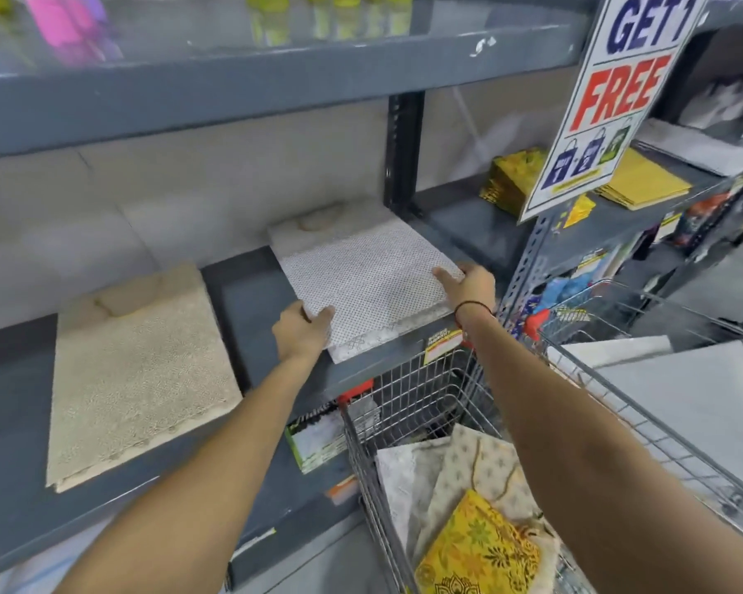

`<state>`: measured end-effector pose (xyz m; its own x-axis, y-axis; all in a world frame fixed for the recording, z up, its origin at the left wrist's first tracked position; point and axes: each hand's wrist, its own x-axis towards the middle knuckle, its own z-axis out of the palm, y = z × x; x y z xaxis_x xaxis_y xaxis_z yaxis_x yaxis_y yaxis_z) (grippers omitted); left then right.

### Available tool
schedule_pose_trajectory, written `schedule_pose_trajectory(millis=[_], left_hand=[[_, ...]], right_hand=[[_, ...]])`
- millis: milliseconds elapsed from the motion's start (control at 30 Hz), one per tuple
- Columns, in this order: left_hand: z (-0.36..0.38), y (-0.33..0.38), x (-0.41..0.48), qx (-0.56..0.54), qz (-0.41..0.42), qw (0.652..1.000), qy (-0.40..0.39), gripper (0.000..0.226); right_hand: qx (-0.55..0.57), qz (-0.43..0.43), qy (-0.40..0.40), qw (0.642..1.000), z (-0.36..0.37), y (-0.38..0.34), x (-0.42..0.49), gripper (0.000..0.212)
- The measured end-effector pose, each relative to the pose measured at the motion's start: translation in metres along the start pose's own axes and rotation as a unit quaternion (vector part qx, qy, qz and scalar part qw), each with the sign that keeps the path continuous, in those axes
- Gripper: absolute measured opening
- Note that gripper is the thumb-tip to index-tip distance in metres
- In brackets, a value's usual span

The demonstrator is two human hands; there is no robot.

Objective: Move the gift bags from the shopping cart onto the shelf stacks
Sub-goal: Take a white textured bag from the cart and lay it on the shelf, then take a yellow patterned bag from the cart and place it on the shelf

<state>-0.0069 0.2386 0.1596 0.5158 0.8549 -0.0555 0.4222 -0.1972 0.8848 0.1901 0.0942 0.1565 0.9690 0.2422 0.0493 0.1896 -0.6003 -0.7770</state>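
A white dotted gift bag (361, 272) lies flat on top of a white stack on the grey shelf (249, 302). My left hand (301, 332) grips its near left corner. My right hand (468, 285) presses on its near right corner, index finger stretched over the top. A beige stack of gift bags (134, 370) rests further left on the same shelf. In the wire shopping cart (421, 392) at the lower right lie more flat bags: white patterned ones (408, 473) and a yellow floral one (477, 546).
A "GET 1 FREE" sign (610, 96) hangs at the upper right. Behind it, gold and yellow bags (640, 182) sit on the neighbouring shelf. An upper shelf (232, 92) runs overhead. Boxed goods (314, 439) fill the shelf below.
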Motion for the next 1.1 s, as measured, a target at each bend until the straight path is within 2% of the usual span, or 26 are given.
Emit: schedule_pose_trajectory(millis=[67,100,133,200,233,367,467,567,633,700,767,800,867,900,1000,1067,1100], left_hand=[[0.005,-0.002,-0.005,0.048,0.009,0.998,-0.047,0.038],[0.006,-0.004,-0.009,0.076,0.012,0.993,-0.085,0.046],[0.008,-0.007,-0.013,0.105,0.017,0.987,-0.117,0.064],[0.012,-0.016,-0.015,0.16,0.034,0.978,-0.133,0.101],[0.012,-0.017,-0.016,0.178,0.048,0.975,-0.124,0.105],[0.015,-0.017,-0.015,0.211,0.079,0.97,-0.093,0.094],[0.015,-0.014,-0.013,0.236,0.08,0.963,-0.1,0.089],[0.017,-0.012,-0.02,0.282,0.082,0.951,-0.096,0.083],[0.027,-0.017,-0.039,0.314,0.16,0.935,-0.051,0.077],[0.043,-0.026,-0.062,0.291,0.28,0.915,-0.007,0.059],[0.076,-0.042,-0.088,0.278,0.339,0.896,-0.064,0.045],[0.098,-0.056,-0.101,0.272,0.314,0.899,-0.136,0.043],[0.134,-0.08,-0.129,0.256,0.171,0.903,-0.3,0.046],[0.151,-0.097,-0.14,0.256,0.093,0.891,-0.365,0.049],[0.186,-0.146,-0.167,0.334,-0.022,0.804,-0.492,0.06],[0.201,-0.171,-0.179,0.375,-0.067,0.749,-0.543,0.089],[0.204,-0.178,-0.182,0.384,-0.084,0.733,-0.554,0.1]], right_hand=[[-0.059,-0.011,0.012,0.998,0.008,0.01,0.004,0.066],[-0.084,-0.01,0.016,0.996,0.011,0.014,0.003,0.065],[-0.101,-0.005,0.015,0.995,0.013,0.016,0.003,0.063],[-0.12,0.0,0.003,0.993,0.017,0.02,0.001,0.059],[-0.126,-0.001,0.002,0.992,0.019,0.021,0.001,0.057],[-0.14,-0.018,0.007,0.99,0.025,0.028,0.008,0.053],[-0.155,-0.02,0.002,0.988,0.024,0.027,0.013,0.053],[-0.123,-0.03,0.002,0.992,0.022,0.028,0.008,0.049],[-0.07,-0.043,0.05,0.995,0.014,0.041,-0.01,0.043],[0.0,-0.049,0.126,0.991,0.006,0.058,-0.039,0.035],[0.053,0.001,0.18,0.982,0.002,0.097,-0.079,0.031],[0.063,0.04,0.189,0.979,0.001,0.124,-0.103,0.03],[0.063,0.143,0.179,0.971,0.005,0.181,-0.155,0.03],[0.057,0.208,0.161,0.963,0.01,0.21,-0.183,0.031],[0.026,0.382,0.091,0.919,0.018,0.281,-0.258,0.046],[0.022,0.446,0.04,0.894,0.014,0.295,-0.291,0.037],[0.017,0.457,0.015,0.889,0.012,0.295,-0.302,0.033]])
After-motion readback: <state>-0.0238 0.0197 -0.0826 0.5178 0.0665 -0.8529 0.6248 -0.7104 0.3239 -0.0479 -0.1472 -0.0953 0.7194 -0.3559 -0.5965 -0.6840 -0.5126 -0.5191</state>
